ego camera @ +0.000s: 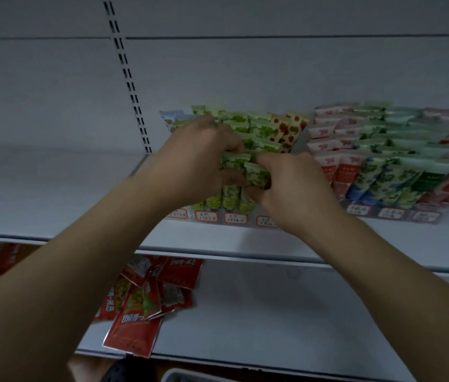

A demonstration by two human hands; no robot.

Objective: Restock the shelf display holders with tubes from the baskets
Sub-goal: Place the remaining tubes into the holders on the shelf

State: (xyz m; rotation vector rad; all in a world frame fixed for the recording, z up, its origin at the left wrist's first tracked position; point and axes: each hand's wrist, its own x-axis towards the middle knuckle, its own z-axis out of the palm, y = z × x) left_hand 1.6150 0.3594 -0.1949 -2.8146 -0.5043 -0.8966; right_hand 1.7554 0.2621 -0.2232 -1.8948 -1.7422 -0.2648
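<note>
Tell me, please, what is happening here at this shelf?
A person is filling the left display holder on the upper shelf. The left hand grips the green tubes in its front rows, and the right hand pinches one of them right beside it. The right display holder looks full of red, blue and green tubes. Red packets lie loose on the lower shelf.
</note>
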